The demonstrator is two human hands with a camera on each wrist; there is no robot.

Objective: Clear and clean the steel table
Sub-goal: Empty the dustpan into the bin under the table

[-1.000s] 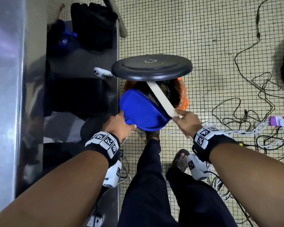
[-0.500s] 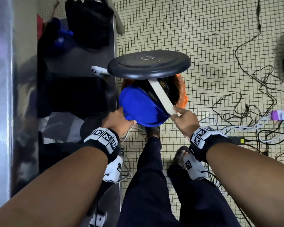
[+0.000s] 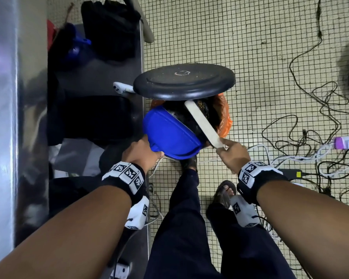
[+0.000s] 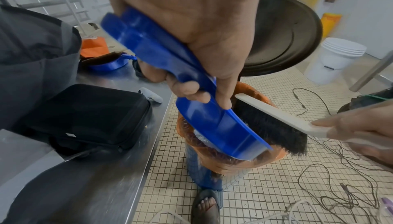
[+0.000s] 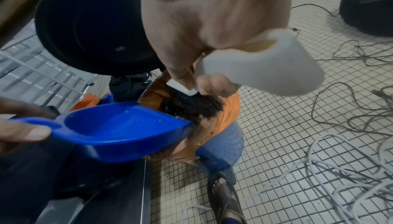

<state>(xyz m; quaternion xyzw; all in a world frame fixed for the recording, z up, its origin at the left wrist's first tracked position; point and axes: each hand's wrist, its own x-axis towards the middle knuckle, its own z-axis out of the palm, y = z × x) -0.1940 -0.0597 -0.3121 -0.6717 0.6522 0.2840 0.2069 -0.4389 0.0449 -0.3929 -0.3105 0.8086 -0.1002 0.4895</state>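
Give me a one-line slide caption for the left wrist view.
Left hand tips the blue dustpan over the orange-lined bin while the right hand holds the brush against its lip.

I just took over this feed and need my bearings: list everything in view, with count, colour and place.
dustpan: 1, blue, tilted over the bin
brush: 1, cream handle, black bristles, at the dustpan lip
bin: 1, blue, orange liner, on the floor by the table
bin lid: 1, black, raised
steel table: 1, silver, left
case: 1, black, on the table
bucket: 1, white, on the floor beyond
cables: several, black and white, on the floor, right
left hand: grips the dustpan handle
right hand: grips the brush handle
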